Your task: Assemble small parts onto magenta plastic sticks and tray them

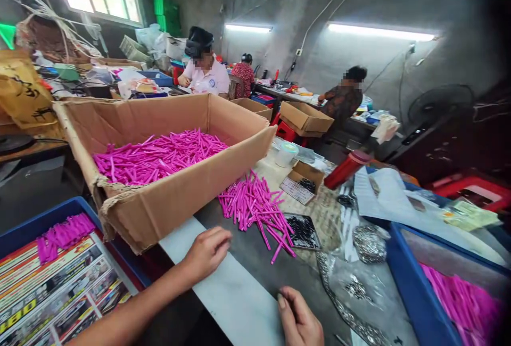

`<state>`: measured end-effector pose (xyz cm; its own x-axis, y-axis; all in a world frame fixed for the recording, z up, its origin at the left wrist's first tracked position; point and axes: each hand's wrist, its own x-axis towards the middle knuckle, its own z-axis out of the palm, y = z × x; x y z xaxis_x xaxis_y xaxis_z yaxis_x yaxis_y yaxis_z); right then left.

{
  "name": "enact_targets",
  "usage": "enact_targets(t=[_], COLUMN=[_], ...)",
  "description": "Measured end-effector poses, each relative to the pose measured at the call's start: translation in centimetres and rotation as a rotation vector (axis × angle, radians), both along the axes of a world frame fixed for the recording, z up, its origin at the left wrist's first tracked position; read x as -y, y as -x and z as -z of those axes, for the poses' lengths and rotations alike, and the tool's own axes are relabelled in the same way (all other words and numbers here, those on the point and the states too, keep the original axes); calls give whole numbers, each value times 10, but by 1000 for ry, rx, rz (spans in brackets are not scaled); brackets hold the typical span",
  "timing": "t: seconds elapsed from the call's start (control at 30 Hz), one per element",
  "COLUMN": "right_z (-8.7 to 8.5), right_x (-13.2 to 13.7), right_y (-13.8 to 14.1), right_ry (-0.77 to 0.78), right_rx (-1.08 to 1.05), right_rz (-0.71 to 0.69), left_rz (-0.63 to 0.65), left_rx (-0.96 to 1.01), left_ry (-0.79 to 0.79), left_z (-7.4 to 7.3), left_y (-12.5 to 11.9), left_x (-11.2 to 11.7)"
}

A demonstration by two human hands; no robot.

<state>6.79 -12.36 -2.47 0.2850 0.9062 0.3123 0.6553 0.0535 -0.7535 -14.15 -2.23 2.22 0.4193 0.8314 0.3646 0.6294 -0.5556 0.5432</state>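
My left hand is curled above the pale board at the table's front edge, just in front of the cardboard box. Its fingers are closed, and whatever may lie inside them is hidden. Lower right, my right hand has its thumb pressed against its bent fingers; I cannot make out anything in the pinch. Beyond both hands lies a loose pile of magenta plastic sticks. Many more sticks fill the bottom of the box. A shallow tray of small black parts touches the pile's right side.
Blue bins holding magenta pieces flank me, one bin right and another left. Bags of metal parts, a small carton and a red flask occupy the table's right side. Several people work farther back.
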Motion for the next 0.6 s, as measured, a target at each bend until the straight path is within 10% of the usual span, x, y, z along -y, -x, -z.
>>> enact_targets(t=[0.27,0.6], right_z=[-15,-20], right_x=[-3,-5], right_y=[-1,1], right_ry=[-13,1], right_rx=[-3,-28], right_rz=[-181,-160], left_rz=[249,389], left_rx=[-420,-610], left_ry=[-154,-352], left_z=[8,-4], left_y=[-63,-83], left_x=[-40,-53])
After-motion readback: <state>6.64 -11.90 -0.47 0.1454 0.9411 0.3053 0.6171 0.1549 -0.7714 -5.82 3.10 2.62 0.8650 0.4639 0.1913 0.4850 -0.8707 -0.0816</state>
